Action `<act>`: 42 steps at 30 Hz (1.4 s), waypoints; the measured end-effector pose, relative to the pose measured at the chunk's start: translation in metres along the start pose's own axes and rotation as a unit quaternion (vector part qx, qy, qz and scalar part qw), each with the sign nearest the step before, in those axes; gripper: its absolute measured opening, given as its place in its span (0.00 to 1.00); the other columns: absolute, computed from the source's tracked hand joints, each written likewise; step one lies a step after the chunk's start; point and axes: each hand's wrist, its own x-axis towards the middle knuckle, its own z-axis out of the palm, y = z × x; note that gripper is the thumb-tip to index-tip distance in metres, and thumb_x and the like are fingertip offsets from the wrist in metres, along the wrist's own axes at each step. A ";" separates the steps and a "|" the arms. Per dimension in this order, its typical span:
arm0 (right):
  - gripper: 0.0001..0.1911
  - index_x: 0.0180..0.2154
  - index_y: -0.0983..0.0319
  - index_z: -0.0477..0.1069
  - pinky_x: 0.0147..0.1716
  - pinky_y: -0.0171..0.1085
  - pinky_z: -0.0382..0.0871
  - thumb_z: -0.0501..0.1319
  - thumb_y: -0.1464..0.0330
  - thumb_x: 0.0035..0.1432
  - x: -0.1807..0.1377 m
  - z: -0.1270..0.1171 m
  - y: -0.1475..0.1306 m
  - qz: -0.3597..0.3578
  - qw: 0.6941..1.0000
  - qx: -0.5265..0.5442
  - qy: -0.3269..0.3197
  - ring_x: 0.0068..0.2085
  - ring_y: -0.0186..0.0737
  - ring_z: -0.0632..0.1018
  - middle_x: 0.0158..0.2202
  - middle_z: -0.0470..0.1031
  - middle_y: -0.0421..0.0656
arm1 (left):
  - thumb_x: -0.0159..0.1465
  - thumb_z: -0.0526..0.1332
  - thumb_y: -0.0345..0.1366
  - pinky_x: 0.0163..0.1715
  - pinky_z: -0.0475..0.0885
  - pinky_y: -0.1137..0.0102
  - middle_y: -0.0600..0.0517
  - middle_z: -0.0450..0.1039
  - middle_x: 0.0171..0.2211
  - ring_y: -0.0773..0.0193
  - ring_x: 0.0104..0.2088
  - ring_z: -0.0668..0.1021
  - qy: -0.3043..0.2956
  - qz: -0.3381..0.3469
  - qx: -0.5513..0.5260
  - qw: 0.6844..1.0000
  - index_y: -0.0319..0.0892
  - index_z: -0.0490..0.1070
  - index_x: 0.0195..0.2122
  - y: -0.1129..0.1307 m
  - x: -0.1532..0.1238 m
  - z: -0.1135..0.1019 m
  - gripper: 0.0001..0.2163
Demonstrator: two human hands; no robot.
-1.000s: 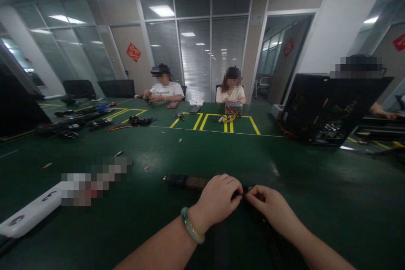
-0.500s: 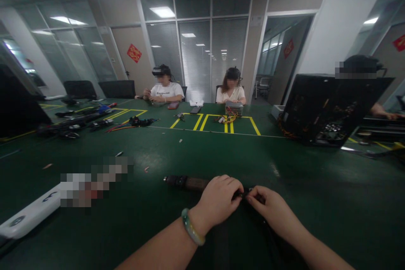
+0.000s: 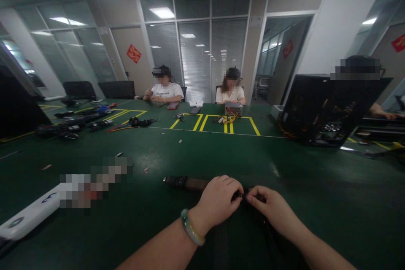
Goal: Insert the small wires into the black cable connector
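Observation:
My left hand (image 3: 219,199), with a green bangle on the wrist, is curled over a dark rod-shaped part (image 3: 185,183) that lies across the green table (image 3: 202,156). My right hand (image 3: 270,209) pinches the same dark object just right of the left hand, fingertips almost meeting. A dark piece below both hands runs toward me; its shape is hard to make out.
A white strip (image 3: 30,215) lies at the near left. Cables and tools (image 3: 76,124) spread at the far left. An open black computer case (image 3: 329,109) stands at the right. Two people sit at the far edge, with yellow floor-tape marks (image 3: 228,124) before them.

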 end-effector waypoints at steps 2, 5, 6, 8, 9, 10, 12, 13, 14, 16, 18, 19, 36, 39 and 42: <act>0.11 0.33 0.59 0.74 0.29 0.33 0.63 0.58 0.61 0.61 0.000 0.001 -0.001 -0.002 1.000 -0.014 0.004 0.32 0.39 0.75 0.30 0.76 0.39 | 0.62 0.63 0.30 0.43 0.65 0.66 0.55 0.72 0.39 0.61 0.42 0.72 -0.001 0.001 -0.001 1.000 0.44 0.69 0.39 -0.001 0.000 0.001 0.06; 0.11 0.32 0.60 0.74 0.29 0.33 0.62 0.58 0.61 0.60 0.000 0.002 -0.003 -0.012 1.000 -0.026 0.011 0.31 0.39 0.74 0.30 0.75 0.39 | 0.61 0.63 0.30 0.43 0.65 0.65 0.55 0.72 0.39 0.61 0.42 0.72 -0.001 0.000 0.002 1.000 0.45 0.69 0.39 -0.001 0.000 0.002 0.06; 0.11 0.32 0.60 0.74 0.29 0.33 0.62 0.58 0.61 0.60 0.000 0.002 -0.003 -0.015 1.000 -0.024 0.013 0.31 0.39 0.74 0.29 0.75 0.39 | 0.61 0.63 0.30 0.43 0.65 0.65 0.55 0.72 0.39 0.61 0.42 0.72 0.000 0.000 0.002 1.000 0.45 0.69 0.39 -0.001 0.000 0.002 0.06; 0.11 0.32 0.60 0.74 0.29 0.33 0.62 0.58 0.61 0.60 0.001 0.002 -0.002 -0.017 1.000 -0.015 0.014 0.31 0.39 0.74 0.29 0.75 0.39 | 0.61 0.64 0.30 0.44 0.64 0.65 0.56 0.72 0.39 0.61 0.42 0.72 0.007 -0.001 0.000 1.000 0.45 0.69 0.39 -0.001 0.000 0.002 0.07; 0.10 0.33 0.59 0.74 0.29 0.33 0.62 0.58 0.61 0.60 0.001 0.002 -0.002 -0.018 1.000 -0.008 0.013 0.32 0.39 0.74 0.29 0.75 0.39 | 0.61 0.64 0.31 0.44 0.64 0.65 0.56 0.72 0.39 0.61 0.42 0.72 0.009 0.000 -0.003 1.000 0.45 0.69 0.39 -0.001 0.000 0.002 0.07; 0.10 0.33 0.59 0.75 0.30 0.33 0.63 0.58 0.61 0.60 0.001 0.002 -0.001 -0.019 1.000 -0.001 0.012 0.32 0.39 0.74 0.30 0.75 0.39 | 0.61 0.64 0.31 0.44 0.64 0.65 0.56 0.72 0.39 0.61 0.42 0.72 0.011 0.001 -0.006 1.000 0.45 0.69 0.39 0.000 0.000 0.002 0.07; 0.10 0.32 0.59 0.75 0.31 0.33 0.64 0.59 0.62 0.60 0.000 0.001 -0.001 -0.019 1.000 0.006 0.009 0.33 0.39 0.74 0.30 0.75 0.39 | 0.61 0.64 0.32 0.43 0.64 0.65 0.55 0.72 0.39 0.61 0.42 0.72 0.011 0.004 -0.008 1.000 0.45 0.69 0.39 0.000 0.000 0.001 0.07; 0.10 0.32 0.59 0.75 0.31 0.33 0.64 0.59 0.62 0.60 0.000 0.000 -0.001 -0.016 1.000 0.007 0.007 0.33 0.39 0.75 0.30 0.75 0.39 | 0.61 0.64 0.32 0.43 0.64 0.65 0.55 0.72 0.39 0.61 0.42 0.72 0.010 0.005 -0.008 1.000 0.45 0.69 0.39 0.000 0.000 0.001 0.06; 0.10 0.33 0.59 0.75 0.31 0.33 0.64 0.58 0.61 0.60 0.000 0.000 -0.002 -0.014 1.000 0.006 0.004 0.33 0.39 0.75 0.30 0.75 0.39 | 0.62 0.64 0.32 0.43 0.64 0.65 0.55 0.72 0.39 0.61 0.42 0.72 0.009 0.005 -0.007 1.000 0.45 0.69 0.39 0.000 0.000 0.001 0.06; 0.10 0.33 0.59 0.75 0.31 0.33 0.64 0.58 0.61 0.60 -0.001 0.000 -0.004 -0.011 1.000 -0.004 0.005 0.33 0.39 0.75 0.30 0.75 0.39 | 0.62 0.64 0.32 0.42 0.64 0.66 0.56 0.72 0.39 0.61 0.42 0.72 0.006 0.002 -0.002 1.000 0.45 0.69 0.39 0.000 0.000 0.001 0.06; 0.10 0.32 0.59 0.75 0.30 0.33 0.63 0.58 0.62 0.60 -0.001 0.001 -0.006 -0.015 1.000 -0.019 0.016 0.32 0.38 0.75 0.30 0.75 0.39 | 0.61 0.65 0.31 0.42 0.64 0.66 0.57 0.72 0.39 0.62 0.42 0.72 0.002 -0.001 0.003 1.000 0.45 0.69 0.39 -0.001 0.000 0.002 0.07; 0.10 0.32 0.59 0.74 0.29 0.33 0.63 0.58 0.63 0.60 -0.001 0.002 -0.006 -0.017 0.999 -0.027 0.022 0.31 0.38 0.74 0.29 0.75 0.38 | 0.61 0.65 0.31 0.42 0.64 0.66 0.57 0.72 0.39 0.62 0.42 0.72 0.001 -0.002 0.004 1.000 0.45 0.69 0.39 -0.001 0.000 0.002 0.07; 0.11 0.33 0.59 0.74 0.29 0.32 0.63 0.58 0.61 0.60 0.000 0.003 -0.002 -0.012 1.000 -0.014 0.013 0.31 0.38 0.74 0.30 0.74 0.39 | 0.61 0.64 0.30 0.43 0.64 0.65 0.55 0.72 0.39 0.61 0.42 0.72 0.005 0.001 0.001 1.000 0.45 0.69 0.40 -0.002 0.001 0.004 0.07; 0.10 0.33 0.59 0.74 0.30 0.33 0.63 0.58 0.62 0.60 0.000 0.004 -0.002 -0.022 0.999 -0.025 0.020 0.31 0.38 0.74 0.29 0.74 0.38 | 0.61 0.64 0.30 0.43 0.64 0.65 0.55 0.72 0.39 0.60 0.42 0.72 0.006 0.002 0.002 1.000 0.45 0.69 0.39 -0.002 0.000 0.003 0.07; 0.10 0.33 0.60 0.74 0.31 0.33 0.63 0.58 0.62 0.60 0.000 0.003 -0.001 -0.017 1.000 -0.020 0.017 0.32 0.38 0.74 0.30 0.75 0.39 | 0.61 0.64 0.33 0.43 0.65 0.65 0.55 0.72 0.39 0.60 0.42 0.72 0.008 -0.003 0.006 1.000 0.44 0.69 0.39 0.001 0.000 0.002 0.07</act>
